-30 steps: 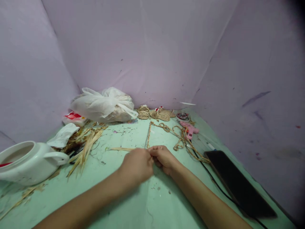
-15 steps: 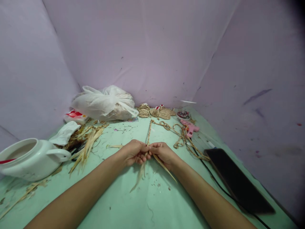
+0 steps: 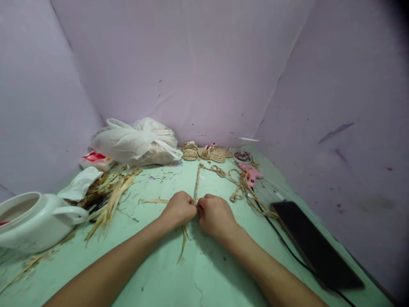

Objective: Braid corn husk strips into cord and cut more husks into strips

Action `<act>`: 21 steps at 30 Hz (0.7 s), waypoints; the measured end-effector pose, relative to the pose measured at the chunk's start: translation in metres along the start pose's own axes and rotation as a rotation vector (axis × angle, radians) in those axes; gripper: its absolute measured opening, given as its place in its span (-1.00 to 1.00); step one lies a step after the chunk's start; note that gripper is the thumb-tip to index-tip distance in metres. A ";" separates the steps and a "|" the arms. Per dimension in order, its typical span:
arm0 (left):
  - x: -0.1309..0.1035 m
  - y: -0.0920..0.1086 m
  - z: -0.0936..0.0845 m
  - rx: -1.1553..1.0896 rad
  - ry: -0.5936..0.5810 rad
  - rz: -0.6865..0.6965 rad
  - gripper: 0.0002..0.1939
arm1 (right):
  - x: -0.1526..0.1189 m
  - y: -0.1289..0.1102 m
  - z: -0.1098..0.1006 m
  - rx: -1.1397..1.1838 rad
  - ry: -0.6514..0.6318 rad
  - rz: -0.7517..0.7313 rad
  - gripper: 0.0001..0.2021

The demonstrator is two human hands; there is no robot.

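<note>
Both my hands meet at the near end of a braided straw cord (image 3: 197, 183), low over the green tabletop. My left hand (image 3: 181, 208) is closed on the cord's end, and loose dry strands (image 3: 183, 246) hang out below it. My right hand (image 3: 217, 214) is closed against it, knuckles up, pinching the same end; the strands inside its fingers are hidden. From my hands the cord runs straight away from me, bends at the far side, then trails right in loose loops (image 3: 234, 179). A single pale strip (image 3: 155, 200) lies just left of my left hand.
At left stand a white ceramic pot (image 3: 38, 226) and a pile of dry fibre strips (image 3: 111, 200), with a white plastic bag (image 3: 137, 143) behind. Woven straw pieces (image 3: 212, 154) lie at the back. To the right are a pink glue gun (image 3: 251, 172), a dark tablet-like slab (image 3: 316, 245) and a black cable (image 3: 287, 245).
My right hand has rolled over, so its knuckles now face up and its fingers curl tighter. The strand that stuck out under it is no longer visible. The view has shifted slightly.
</note>
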State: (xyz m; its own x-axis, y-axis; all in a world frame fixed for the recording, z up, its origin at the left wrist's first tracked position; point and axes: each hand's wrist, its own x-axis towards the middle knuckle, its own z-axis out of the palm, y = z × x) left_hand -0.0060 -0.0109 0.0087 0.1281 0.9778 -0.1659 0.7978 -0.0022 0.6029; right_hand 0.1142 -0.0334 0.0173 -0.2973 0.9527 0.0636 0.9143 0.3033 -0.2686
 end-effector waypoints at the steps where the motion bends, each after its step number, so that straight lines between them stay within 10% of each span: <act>1: 0.000 -0.001 0.002 -0.024 0.000 -0.003 -0.86 | -0.003 -0.005 -0.003 -0.042 -0.006 0.031 -0.81; 10: -0.006 0.009 -0.005 -0.507 -0.155 -0.277 -0.86 | -0.018 -0.033 -0.002 -0.100 -0.123 0.006 -0.72; 21: -0.003 -0.005 -0.014 -0.627 -0.280 -0.129 -0.88 | -0.010 -0.014 -0.019 0.112 -0.195 -0.034 -0.86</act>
State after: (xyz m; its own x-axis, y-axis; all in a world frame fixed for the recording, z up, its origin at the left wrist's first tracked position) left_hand -0.0185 -0.0110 0.0178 0.2693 0.8714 -0.4101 0.3374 0.3135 0.8876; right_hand 0.1095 -0.0466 0.0391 -0.3847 0.9165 -0.1099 0.8698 0.3200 -0.3756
